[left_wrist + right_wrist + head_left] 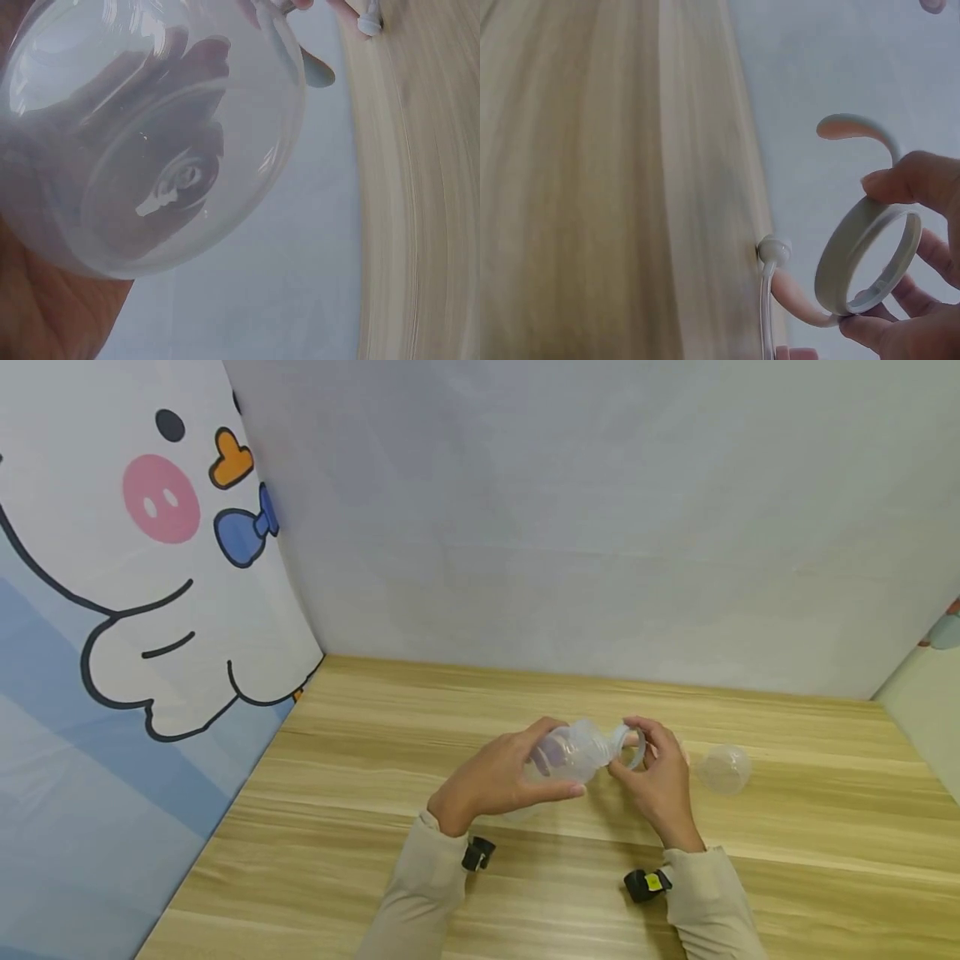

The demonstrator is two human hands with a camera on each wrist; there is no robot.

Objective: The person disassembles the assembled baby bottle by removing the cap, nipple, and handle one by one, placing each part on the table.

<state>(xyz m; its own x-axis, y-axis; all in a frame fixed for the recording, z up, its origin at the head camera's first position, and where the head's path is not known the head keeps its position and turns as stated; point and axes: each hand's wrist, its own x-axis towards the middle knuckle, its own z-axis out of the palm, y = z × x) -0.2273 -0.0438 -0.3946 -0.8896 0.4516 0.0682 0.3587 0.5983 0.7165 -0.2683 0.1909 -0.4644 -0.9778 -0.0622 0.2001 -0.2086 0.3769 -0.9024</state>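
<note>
My left hand (498,772) grips a clear plastic baby bottle (572,752) round its body, tilted with its neck towards the right. The bottle's rounded base (247,172) fills much of the left wrist view. My right hand (656,777) pinches a pale ring with two curved handles (840,262) between thumb and fingers. In the head view the ring is close to the bottle's neck; whether they touch I cannot tell. The handles have orange-pink inner sides. A clear dome-shaped cap (726,768) lies on the table, right of my right hand.
Near the ring in the right wrist view is a clear straw with a white weighted end (774,250), beside a partly cut-off pinkish piece (801,353). The wood-grain table (375,727) meets a pale backdrop (570,527) behind and a cartoon-printed sheet (150,693) at left.
</note>
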